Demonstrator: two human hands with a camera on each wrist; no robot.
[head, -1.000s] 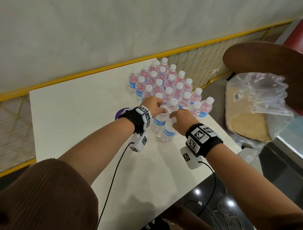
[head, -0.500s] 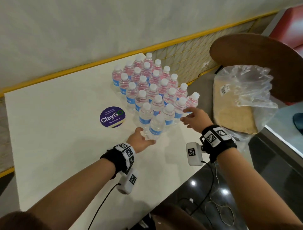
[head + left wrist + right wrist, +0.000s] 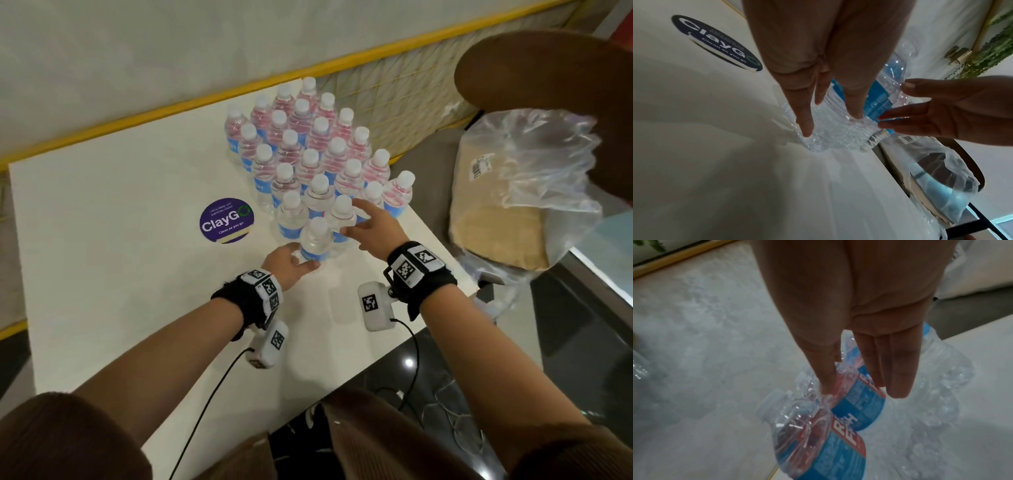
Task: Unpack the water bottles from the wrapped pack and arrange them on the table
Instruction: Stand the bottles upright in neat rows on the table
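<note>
Now the arranging step is judged nearly finished: bottles (image 3: 310, 161) are stood upright in a tight block on the table (image 3: 102, 274), toward 12 o'clock from the hands. The left hand (image 3: 286, 265) is laid with straight fingers against the base of the front bottle (image 3: 315, 240); nothing is gripped. The right hand (image 3: 371, 229), at 3 o'clock of it, is spread flat, fingertips touching a neighbour bottle. Next, a light nudge into line is probably called for, without tipping. Blue labels are blurred, only "R" and "F" legible. The sticker (image 3: 226, 220) at 9 o'clock reads "ClayGo, Clean as you go". The wrap (image 3: 527, 178) is set aside at 2 o'clock.
</note>
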